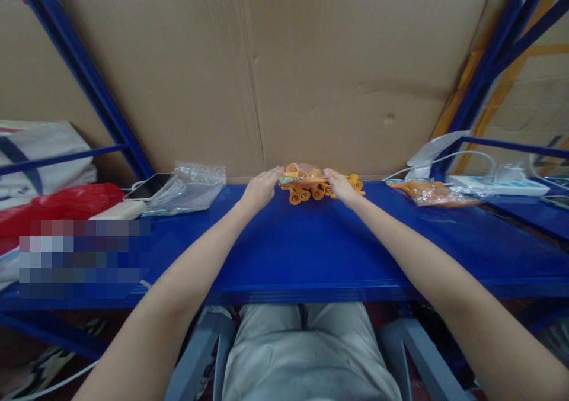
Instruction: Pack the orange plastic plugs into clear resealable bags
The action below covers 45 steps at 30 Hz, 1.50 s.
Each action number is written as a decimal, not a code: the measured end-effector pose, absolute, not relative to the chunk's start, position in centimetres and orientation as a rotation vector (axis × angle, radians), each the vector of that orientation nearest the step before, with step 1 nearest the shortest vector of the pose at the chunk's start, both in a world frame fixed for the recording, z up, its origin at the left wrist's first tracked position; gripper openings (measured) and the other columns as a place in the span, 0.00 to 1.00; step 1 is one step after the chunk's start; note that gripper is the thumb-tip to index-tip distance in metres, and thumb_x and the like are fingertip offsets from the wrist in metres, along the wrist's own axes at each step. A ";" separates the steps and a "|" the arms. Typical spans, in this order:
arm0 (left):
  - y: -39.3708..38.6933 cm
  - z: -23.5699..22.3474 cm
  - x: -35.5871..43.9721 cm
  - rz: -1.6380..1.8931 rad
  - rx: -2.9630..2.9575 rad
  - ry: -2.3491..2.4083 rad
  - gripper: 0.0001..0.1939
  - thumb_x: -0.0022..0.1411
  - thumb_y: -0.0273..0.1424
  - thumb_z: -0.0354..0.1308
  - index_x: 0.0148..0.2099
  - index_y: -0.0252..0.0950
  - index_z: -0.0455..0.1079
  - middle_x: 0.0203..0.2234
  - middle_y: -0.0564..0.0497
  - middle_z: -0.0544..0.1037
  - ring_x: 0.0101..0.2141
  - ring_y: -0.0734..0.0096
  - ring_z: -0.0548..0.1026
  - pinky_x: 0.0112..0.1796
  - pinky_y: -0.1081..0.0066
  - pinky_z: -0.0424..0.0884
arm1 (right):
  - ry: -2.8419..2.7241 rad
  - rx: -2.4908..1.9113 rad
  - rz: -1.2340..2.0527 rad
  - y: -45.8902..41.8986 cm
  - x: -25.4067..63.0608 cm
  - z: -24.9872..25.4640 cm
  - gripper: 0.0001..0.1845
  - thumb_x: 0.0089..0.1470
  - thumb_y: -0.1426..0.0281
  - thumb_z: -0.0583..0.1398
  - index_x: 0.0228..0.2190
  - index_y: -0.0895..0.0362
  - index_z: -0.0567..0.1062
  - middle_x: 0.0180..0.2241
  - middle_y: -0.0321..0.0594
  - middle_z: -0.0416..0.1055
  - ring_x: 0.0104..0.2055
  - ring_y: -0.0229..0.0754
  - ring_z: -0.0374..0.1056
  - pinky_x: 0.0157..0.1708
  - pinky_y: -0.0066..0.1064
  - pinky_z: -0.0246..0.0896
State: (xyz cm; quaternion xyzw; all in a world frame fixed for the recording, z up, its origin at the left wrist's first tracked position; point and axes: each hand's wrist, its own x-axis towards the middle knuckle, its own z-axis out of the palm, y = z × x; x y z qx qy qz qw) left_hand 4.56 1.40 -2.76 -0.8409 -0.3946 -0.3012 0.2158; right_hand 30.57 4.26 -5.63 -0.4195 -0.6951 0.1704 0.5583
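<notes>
At the far side of the blue shelf, against the cardboard, lies a cluster of orange plastic pieces with round, cup-like ends. Over them a flat orange packet with a green-and-white patch at its left is held between both hands. My left hand pinches its left edge, fingers pointing forward and inward. On its right edge my right hand is closed, with more orange pieces just beyond that hand. The fingertips are small and partly hidden behind the packet.
To the left are a clear plastic bag, a phone with a white cable, and a red bag. At right lie a bagged orange item and a white power strip. Blue posts flank the cardboard.
</notes>
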 end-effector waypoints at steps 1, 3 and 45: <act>1.3 -2.7 4.6 -0.840 -2.316 -1.134 0.29 0.54 0.16 0.44 0.57 0.31 0.66 0.54 0.43 0.73 0.52 0.63 0.72 0.53 0.63 0.67 | -1.664 -1.021 0.352 4.2 30.7 -5.6 0.16 0.52 0.67 0.57 0.42 0.56 0.78 0.51 0.49 0.71 0.59 0.50 0.62 0.61 0.51 0.49; 1.0 -2.4 4.7 -0.853 -2.285 -1.209 0.26 0.55 0.17 0.44 0.54 0.33 0.69 0.50 0.44 0.76 0.49 0.62 0.75 0.50 0.63 0.70 | -1.744 -1.041 0.296 3.7 30.9 -5.5 0.22 0.47 0.72 0.60 0.47 0.55 0.76 0.56 0.49 0.66 0.62 0.51 0.58 0.63 0.49 0.47; 4.6 0.1 9.4 -2.068 -2.946 -1.387 0.27 0.65 0.45 0.52 0.60 0.36 0.64 0.48 0.40 0.76 0.30 0.69 0.80 0.29 0.70 0.77 | -1.316 -0.718 0.692 3.1 29.9 2.7 0.09 0.54 0.64 0.61 0.34 0.56 0.74 0.38 0.40 0.75 0.42 0.43 0.74 0.36 0.33 0.72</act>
